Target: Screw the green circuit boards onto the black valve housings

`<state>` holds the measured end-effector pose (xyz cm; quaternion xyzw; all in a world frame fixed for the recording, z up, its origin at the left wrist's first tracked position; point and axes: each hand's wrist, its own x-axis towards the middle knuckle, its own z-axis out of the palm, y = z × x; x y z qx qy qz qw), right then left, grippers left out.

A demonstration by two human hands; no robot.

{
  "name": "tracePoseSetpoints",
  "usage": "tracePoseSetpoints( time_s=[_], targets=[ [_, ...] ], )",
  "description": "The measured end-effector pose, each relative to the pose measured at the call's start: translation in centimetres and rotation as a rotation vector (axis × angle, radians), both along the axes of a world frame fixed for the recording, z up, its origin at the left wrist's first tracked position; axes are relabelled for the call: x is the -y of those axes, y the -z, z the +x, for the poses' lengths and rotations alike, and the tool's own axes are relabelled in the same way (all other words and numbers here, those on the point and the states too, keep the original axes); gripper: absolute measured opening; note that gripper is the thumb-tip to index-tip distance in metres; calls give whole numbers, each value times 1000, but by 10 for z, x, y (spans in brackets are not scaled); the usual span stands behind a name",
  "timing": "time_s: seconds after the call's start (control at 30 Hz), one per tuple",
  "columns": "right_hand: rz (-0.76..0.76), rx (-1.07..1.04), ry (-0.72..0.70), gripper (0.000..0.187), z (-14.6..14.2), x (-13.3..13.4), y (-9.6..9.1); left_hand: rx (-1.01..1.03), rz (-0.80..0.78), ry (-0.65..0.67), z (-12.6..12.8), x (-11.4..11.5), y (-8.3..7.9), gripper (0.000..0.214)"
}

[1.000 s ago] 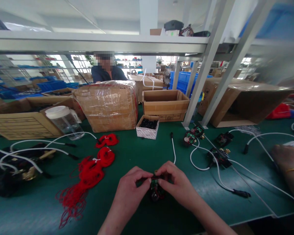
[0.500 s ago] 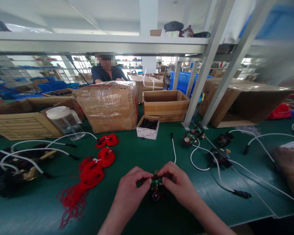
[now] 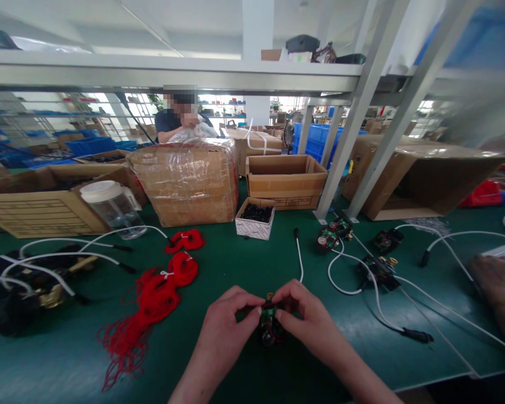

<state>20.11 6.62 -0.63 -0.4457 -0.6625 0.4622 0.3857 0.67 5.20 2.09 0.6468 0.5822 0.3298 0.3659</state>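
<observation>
A small electronic assembly, with a green circuit board, dark housing and a brass fitting at its far end, is between my hands near the front of the table. My left hand is closed, thumb and forefinger pinching the assembly's left side near the top. From the other side, my right hand pinches its upper right edge. The fingertips hide part of the board. A white cable with a black plug lies just beyond my right hand.
Red wire bundles lie left of my hands. Similar assemblies with white cables are at right, beside another person's hand. Behind stand a small box of black parts, a wrapped carton and metal posts.
My right thumb has shifted slightly left on the assembly; both hands otherwise keep their pinch. The person across the table has raised a hand with clear plastic in front of them.
</observation>
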Motion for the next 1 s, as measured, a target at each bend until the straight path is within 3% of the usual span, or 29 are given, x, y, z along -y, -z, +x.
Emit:
tracePoseSetpoints(
  time_s=[0.23, 0.37, 0.67, 1.0],
  targets=[
    [234, 74, 91, 11, -5, 7, 2, -14, 1, -3, 0, 0, 1, 20],
    [249, 132, 125, 10, -6, 12, -1, -20, 22, -2, 0, -1, 4, 19],
    [171, 195, 213, 12, -8, 9, 1, -20, 9, -12, 1, 0, 1, 19],
    [-41, -3, 132, 3, -3, -1, 5, -45, 14, -15, 2, 0, 3, 19]
  ],
)
